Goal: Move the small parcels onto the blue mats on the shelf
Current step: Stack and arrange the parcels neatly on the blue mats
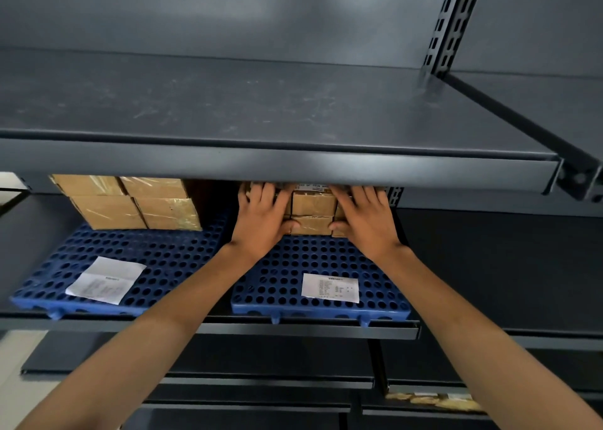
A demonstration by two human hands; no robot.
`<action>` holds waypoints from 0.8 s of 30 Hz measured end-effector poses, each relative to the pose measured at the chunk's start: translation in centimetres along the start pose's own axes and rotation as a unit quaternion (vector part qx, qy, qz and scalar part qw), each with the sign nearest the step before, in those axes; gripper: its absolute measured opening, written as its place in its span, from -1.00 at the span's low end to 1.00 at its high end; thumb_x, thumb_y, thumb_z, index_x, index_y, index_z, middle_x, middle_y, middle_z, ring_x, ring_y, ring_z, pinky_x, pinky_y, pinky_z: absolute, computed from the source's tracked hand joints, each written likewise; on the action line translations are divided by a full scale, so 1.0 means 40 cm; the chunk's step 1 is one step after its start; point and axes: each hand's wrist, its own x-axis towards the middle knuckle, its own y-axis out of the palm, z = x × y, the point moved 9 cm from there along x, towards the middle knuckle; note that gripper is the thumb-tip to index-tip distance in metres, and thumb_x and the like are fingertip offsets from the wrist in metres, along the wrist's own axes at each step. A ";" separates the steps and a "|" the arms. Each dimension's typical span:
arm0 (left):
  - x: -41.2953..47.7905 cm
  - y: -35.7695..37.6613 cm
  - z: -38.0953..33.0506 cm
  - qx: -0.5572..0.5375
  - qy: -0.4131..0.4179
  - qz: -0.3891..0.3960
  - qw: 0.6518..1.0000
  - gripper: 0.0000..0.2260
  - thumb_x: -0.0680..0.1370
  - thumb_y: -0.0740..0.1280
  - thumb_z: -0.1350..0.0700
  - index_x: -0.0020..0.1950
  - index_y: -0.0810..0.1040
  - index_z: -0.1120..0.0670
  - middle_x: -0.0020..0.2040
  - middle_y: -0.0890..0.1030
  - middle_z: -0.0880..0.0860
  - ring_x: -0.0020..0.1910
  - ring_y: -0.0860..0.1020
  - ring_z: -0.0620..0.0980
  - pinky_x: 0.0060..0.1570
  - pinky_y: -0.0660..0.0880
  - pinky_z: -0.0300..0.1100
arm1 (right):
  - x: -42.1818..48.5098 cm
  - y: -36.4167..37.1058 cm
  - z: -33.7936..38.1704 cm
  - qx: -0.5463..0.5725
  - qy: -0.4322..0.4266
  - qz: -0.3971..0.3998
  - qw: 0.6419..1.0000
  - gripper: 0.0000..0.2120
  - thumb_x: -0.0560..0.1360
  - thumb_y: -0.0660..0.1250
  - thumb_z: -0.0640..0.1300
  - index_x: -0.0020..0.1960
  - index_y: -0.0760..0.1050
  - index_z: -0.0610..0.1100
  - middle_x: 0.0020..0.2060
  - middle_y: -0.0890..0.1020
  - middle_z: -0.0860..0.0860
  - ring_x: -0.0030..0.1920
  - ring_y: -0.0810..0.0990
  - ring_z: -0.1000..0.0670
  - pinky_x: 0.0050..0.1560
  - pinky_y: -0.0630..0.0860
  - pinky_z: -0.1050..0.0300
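Two blue perforated mats lie side by side on the middle shelf: the left mat (156, 260) and the right mat (293, 266). A stack of small brown cardboard parcels (313, 212) stands at the back of the right mat. My left hand (261, 217) presses on the stack's left side and my right hand (362, 220) on its right side, thumbs at the lower parcel's front. Another block of taped brown parcels (127, 201) stands at the back of the left mat. The upper shelf hides the parcel tops.
The dark upper shelf (277, 165) overhangs just above my hands. A white paper sheet (104, 279) lies on the left mat and a printed label (330, 287) on the right mat. Lower shelves sit below, one holding pale packets (434, 400) at the right.
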 end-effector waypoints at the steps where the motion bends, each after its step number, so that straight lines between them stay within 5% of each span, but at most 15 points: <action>1: 0.001 -0.001 0.000 -0.003 0.003 -0.003 1.000 -0.22 0.42 0.41 -0.28 0.51 0.28 0.07 0.21 0.42 0.22 0.26 0.31 0.24 0.29 0.28 0.33 | 0.000 -0.002 0.001 0.000 0.000 0.001 1.000 -0.16 0.34 0.49 0.19 0.49 0.27 -0.08 0.32 0.43 -0.17 0.34 0.36 -0.22 0.24 0.33 -0.10; 10: -0.009 -0.027 0.012 0.017 0.049 0.020 0.998 0.00 0.34 0.48 -0.26 0.59 0.02 0.06 0.42 0.31 0.23 0.47 0.21 0.28 0.40 -0.03 0.44 | -0.002 -0.021 0.016 -0.011 -0.026 0.032 0.999 -0.09 0.38 0.46 0.18 0.56 0.13 -0.12 0.40 0.39 -0.20 0.43 0.30 -0.23 0.47 0.15 -0.22; 17: -0.008 -0.028 0.020 0.022 0.066 0.042 0.997 -0.10 0.40 0.50 -0.08 0.59 0.06 0.05 0.38 0.33 0.23 0.47 0.20 0.26 0.41 -0.01 0.43 | 0.008 -0.023 0.031 0.005 -0.028 0.052 0.998 -0.13 0.40 0.49 0.05 0.55 0.13 -0.12 0.40 0.40 -0.21 0.41 0.34 -0.23 0.46 0.20 -0.16; 24: -0.006 -0.043 0.017 0.037 0.083 0.029 0.995 -0.08 0.40 0.47 -0.17 0.59 0.04 0.04 0.45 0.28 0.23 0.49 0.18 0.26 0.39 0.00 0.44 | 0.001 -0.047 0.037 0.009 -0.045 0.048 0.998 -0.13 0.41 0.48 0.08 0.56 0.14 -0.15 0.46 0.33 -0.19 0.48 0.26 -0.21 0.50 0.06 -0.22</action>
